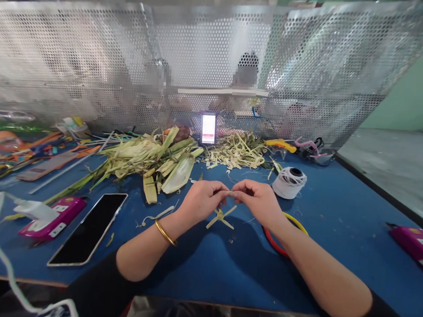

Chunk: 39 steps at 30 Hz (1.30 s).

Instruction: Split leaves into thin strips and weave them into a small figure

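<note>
My left hand [200, 201] and my right hand [258, 200] meet above the blue table [342, 220], fingertips pinched together on a small cross of pale leaf strips [221, 217] that hangs just below them. A thin white thread seems to run between the fingers. My left wrist wears a gold bangle [165, 232]. A spool of white thread [289, 182] stands just right of my right hand. Red and yellow rings [277, 244] lie under my right forearm.
A heap of green and pale leaves [151, 158] and cut strips [236, 152] lies at the back. A dark phone [89, 228], a pink box with a white charger [47, 216] sit left; another pink box [413, 242] right. A perforated metal screen [96, 60] stands behind, people beyond it.
</note>
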### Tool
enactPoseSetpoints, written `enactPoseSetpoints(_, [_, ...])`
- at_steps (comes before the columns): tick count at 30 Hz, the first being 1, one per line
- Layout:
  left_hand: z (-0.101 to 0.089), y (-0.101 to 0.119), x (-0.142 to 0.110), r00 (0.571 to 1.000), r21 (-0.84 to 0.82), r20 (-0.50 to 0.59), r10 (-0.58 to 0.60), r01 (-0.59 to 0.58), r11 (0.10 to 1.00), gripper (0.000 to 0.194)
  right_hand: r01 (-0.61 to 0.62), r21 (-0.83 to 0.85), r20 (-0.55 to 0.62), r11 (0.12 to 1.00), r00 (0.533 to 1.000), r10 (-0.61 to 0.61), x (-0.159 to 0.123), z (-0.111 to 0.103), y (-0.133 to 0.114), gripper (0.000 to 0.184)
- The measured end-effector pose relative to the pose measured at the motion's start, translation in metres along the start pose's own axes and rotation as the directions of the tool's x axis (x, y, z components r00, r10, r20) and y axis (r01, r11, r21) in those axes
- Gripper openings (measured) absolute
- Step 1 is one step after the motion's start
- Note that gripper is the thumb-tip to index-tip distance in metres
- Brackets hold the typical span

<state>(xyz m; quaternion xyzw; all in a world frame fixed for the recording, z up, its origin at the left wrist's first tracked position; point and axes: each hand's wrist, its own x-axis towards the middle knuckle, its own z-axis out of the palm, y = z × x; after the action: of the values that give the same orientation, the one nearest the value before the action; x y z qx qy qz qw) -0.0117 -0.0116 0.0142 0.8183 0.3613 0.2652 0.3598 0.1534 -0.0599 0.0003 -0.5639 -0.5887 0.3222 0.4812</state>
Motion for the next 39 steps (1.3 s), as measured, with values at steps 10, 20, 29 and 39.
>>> enactPoseSetpoints(10, [-0.011,0.002,-0.011,0.978,0.385,0.194,0.082,-0.153,0.910,0.024,0.004,-0.025,-0.161,1.000,0.987,-0.008,0.013,-0.014,0.011,0.017])
enactPoseSetpoints(20, [-0.008,-0.010,-0.003,0.918,-0.600,0.255,-0.305,0.397,0.694,0.029,0.020,0.072,-0.171,0.997,0.985,-0.008,0.008,-0.008,0.008,0.023])
enactPoseSetpoints(29, [0.007,-0.014,-0.006,0.909,-0.754,0.251,-0.333,0.399,0.521,0.030,0.075,0.015,0.038,0.997,0.996,-0.075,-0.004,0.001,0.001,0.021])
enactPoseSetpoints(39, [0.010,-0.013,-0.007,0.892,-0.798,0.282,-0.354,0.423,0.430,0.021,-0.058,-0.075,-0.039,0.995,0.998,0.055,-0.002,0.002,0.010,0.022])
